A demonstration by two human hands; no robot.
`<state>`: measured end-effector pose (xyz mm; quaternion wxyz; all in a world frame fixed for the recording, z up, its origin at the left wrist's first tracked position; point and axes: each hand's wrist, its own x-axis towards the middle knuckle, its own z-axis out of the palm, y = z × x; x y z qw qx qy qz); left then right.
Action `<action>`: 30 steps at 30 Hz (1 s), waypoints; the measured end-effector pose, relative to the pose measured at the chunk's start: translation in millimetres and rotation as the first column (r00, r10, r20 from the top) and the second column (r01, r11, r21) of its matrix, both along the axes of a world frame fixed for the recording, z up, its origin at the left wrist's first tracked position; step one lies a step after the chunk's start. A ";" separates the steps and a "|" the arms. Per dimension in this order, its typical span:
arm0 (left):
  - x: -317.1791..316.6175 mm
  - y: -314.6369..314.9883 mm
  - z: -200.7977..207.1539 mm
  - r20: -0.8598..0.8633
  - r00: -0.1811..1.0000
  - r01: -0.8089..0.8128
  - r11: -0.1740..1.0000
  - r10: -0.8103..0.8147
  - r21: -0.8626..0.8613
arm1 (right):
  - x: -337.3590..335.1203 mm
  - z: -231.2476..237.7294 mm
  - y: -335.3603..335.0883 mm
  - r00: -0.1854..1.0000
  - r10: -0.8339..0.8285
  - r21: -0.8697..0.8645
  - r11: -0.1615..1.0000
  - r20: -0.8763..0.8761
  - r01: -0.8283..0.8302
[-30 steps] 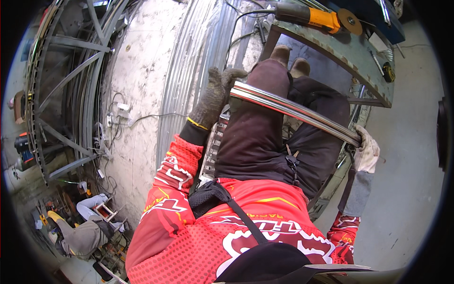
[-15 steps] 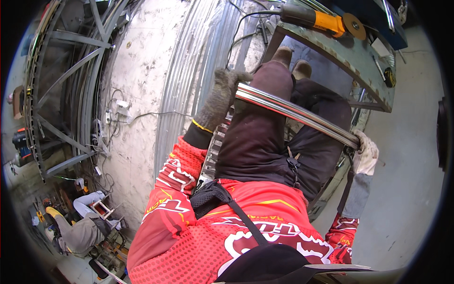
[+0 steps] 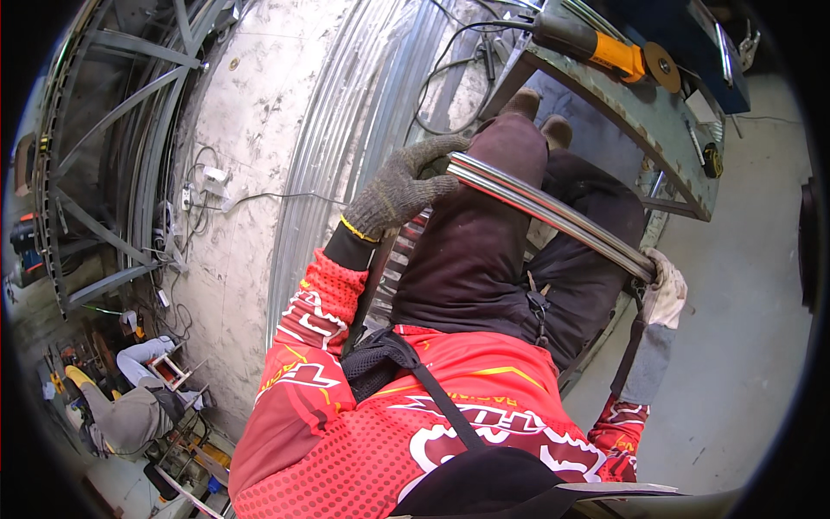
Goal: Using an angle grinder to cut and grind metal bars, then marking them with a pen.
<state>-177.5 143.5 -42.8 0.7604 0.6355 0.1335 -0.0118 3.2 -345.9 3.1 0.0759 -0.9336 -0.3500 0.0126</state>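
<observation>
A bundle of several shiny metal tubes (image 3: 553, 213) lies slantwise across my thighs. My right hand (image 3: 666, 285), in a pale work glove with a grey cuff, is closed around the bundle's right end. At the other end, my left hand (image 3: 399, 183) wears a dark grey knitted glove with a yellow edge. Its fingers stretch out and its thumb stands apart, with the tube ends beside the gap between them. I cannot tell whether the glove touches the metal.
An angle grinder (image 3: 609, 54) with an orange body rests on a metal bench (image 3: 622, 108) ahead. Long metal profiles (image 3: 324, 130) lie on the floor to the left, beside a steel frame (image 3: 121, 130). A cable (image 3: 285, 195) crosses the floor. Another person (image 3: 130, 415) sits at lower left.
My left hand has spread its fingers and thumb at the tube ends, where it was more bunched before. The right hand keeps its hold on the tubes. The whole view has shifted slightly.
</observation>
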 end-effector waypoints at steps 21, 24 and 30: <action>-29.3 -36.5 28.6 -0.110 0.979 -0.112 0.904 0.172 0.413 | -3.8 3.3 11.1 0.999 -0.019 0.004 1.000 0.046 0.019; -28.5 -37.9 27.5 -0.107 0.980 -0.111 0.908 0.167 0.405 | -3.0 4.1 9.2 0.996 0.031 0.032 0.999 0.080 -0.033; -25.6 -36.8 22.6 -0.107 0.964 -0.192 0.917 0.242 0.349 | -4.9 3.7 10.6 0.996 -0.012 0.017 1.000 0.088 0.011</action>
